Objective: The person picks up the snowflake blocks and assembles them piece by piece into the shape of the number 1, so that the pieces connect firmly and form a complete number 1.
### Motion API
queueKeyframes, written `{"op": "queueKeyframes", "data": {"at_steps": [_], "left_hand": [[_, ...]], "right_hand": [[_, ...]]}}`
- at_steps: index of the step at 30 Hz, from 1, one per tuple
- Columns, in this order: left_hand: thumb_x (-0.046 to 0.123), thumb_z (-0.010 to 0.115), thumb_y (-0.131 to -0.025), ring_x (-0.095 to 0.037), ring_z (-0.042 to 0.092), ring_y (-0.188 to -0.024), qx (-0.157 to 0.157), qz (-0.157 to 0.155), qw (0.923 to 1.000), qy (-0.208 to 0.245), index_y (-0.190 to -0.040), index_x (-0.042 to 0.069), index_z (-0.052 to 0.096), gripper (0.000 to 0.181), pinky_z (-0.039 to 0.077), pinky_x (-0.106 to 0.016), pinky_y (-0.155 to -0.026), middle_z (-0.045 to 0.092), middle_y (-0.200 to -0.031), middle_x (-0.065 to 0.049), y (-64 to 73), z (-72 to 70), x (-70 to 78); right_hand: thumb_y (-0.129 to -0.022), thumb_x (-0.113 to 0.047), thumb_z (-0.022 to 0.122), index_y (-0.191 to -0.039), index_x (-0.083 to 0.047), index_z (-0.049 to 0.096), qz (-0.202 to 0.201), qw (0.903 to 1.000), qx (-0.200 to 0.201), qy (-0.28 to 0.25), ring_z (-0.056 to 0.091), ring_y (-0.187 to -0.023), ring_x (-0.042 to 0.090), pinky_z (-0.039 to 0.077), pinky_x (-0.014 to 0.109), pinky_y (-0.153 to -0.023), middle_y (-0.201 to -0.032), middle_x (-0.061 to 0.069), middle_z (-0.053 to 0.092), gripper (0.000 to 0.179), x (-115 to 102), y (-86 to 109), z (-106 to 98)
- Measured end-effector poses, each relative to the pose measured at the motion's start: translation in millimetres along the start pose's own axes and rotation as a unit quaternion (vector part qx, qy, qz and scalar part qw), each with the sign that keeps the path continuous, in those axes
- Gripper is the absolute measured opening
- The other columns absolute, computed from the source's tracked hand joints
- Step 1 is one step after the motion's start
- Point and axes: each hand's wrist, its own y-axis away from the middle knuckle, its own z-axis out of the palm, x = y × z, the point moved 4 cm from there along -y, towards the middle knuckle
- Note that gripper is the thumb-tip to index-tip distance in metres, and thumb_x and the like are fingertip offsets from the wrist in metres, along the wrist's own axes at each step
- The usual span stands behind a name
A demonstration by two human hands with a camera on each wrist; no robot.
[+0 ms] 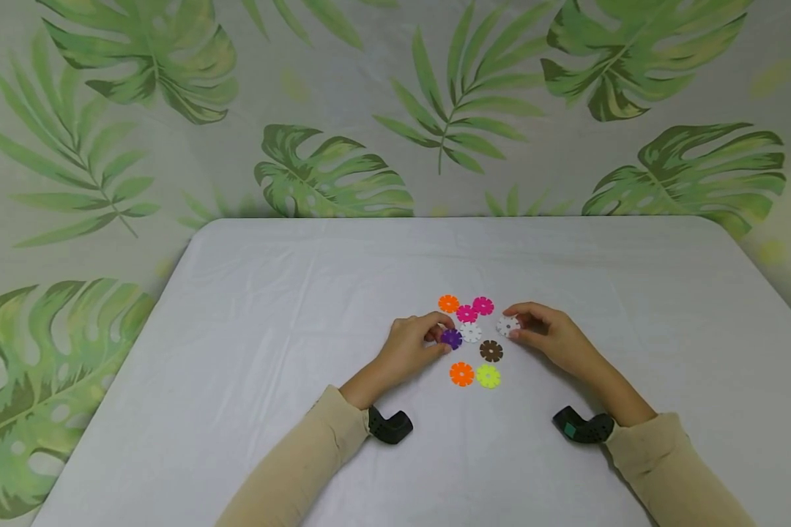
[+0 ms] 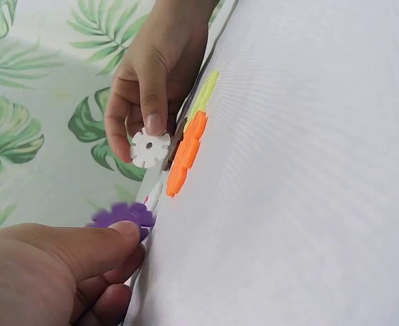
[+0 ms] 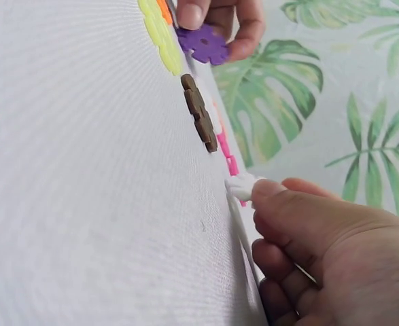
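Between thumb and fingers, my left hand [image 1: 412,344] pinches a purple notched disc [image 1: 451,339] with a small centre hole. My right hand [image 1: 554,333] pinches a white notched disc [image 1: 508,326] by its edge. In the left wrist view the white disc [image 2: 149,148] faces the camera below the right thumb, and the purple disc [image 2: 122,216] lies under the left thumb. Another white disc [image 1: 471,332] rests on the table between the hands, beside the purple one. A brown disc [image 1: 491,351] lies just nearer to me.
Two pink discs [image 1: 483,306] and an orange disc [image 1: 448,304] lie beyond the hands. Closer to me are another orange disc [image 1: 462,374] and a yellow disc [image 1: 488,376]. They lie on a white-covered table [image 1: 290,307] before a leaf-patterned backdrop [image 1: 329,176].
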Motion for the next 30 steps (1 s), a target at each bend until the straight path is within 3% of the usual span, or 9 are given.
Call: {"op": "queueKeyframes", "data": {"at_steps": [7, 12, 18, 24, 30], "left_hand": [[0.014, 0.061, -0.087, -0.009, 0.052, -0.074, 0.031, -0.007, 0.9959, 0.085, -0.102, 0.011, 0.062, 0.016, 0.044, -0.020, -0.069, 0.059, -0.080, 0.004, 1.7, -5.6, 2.5], [0.019, 0.055, -0.091, -0.009, 0.052, -0.079, 0.048, -0.026, 0.9887, 0.140, -0.103, 0.011, 0.063, 0.016, 0.044, -0.026, -0.073, 0.061, -0.084, 0.003, 2.5, -15.5, 6.5], [0.022, 0.055, -0.091, -0.010, 0.055, -0.088, 0.073, -0.035, 0.9852, 0.151, -0.104, 0.008, 0.065, 0.021, 0.045, -0.026, -0.080, 0.064, -0.092, 0.002, 2.0, -28.9, 11.6], [0.015, 0.061, -0.087, -0.012, 0.058, -0.084, 0.105, -0.014, 0.9834, 0.147, -0.107, 0.005, 0.064, 0.023, 0.047, -0.020, -0.072, 0.065, -0.092, -0.001, 0.4, -41.6, 15.1], [0.013, 0.061, -0.086, -0.007, 0.056, -0.079, 0.147, 0.032, 0.9753, 0.161, -0.109, 0.009, 0.063, 0.023, 0.048, -0.023, -0.072, 0.063, -0.088, 0.002, -3.5, -58.5, 24.0]], "right_hand": [[-0.083, -0.006, 0.064, -0.112, -0.004, 0.058, 0.005, 0.9997, 0.004, -0.025, 0.050, -0.079, 0.017, 0.042, 0.015, -0.068, -0.086, 0.008, 0.057, 0.030, -7.3, -2.1, -4.6], [-0.083, -0.015, 0.065, -0.112, -0.010, 0.059, 0.011, 0.9999, 0.002, -0.009, 0.054, -0.083, 0.017, 0.046, 0.018, -0.072, -0.089, 0.003, 0.059, 0.030, -15.3, -5.0, -9.9], [-0.083, -0.015, 0.065, -0.113, -0.010, 0.058, -0.015, 0.9996, 0.022, 0.001, 0.056, -0.081, 0.015, 0.047, 0.022, -0.069, -0.091, 0.003, 0.060, 0.032, -35.7, -10.3, -20.6], [-0.080, 0.003, 0.064, -0.110, 0.002, 0.057, -0.061, 0.9970, 0.045, -0.015, 0.055, -0.077, 0.013, 0.045, 0.013, -0.069, -0.089, 0.012, 0.060, 0.031, -77.3, -13.3, -31.1], [-0.080, 0.007, 0.063, -0.112, 0.003, 0.055, -0.090, 0.9902, 0.047, -0.097, 0.061, -0.072, 0.018, 0.049, 0.018, -0.069, -0.086, 0.013, 0.058, 0.033, -78.8, -22.8, -34.7]]}}
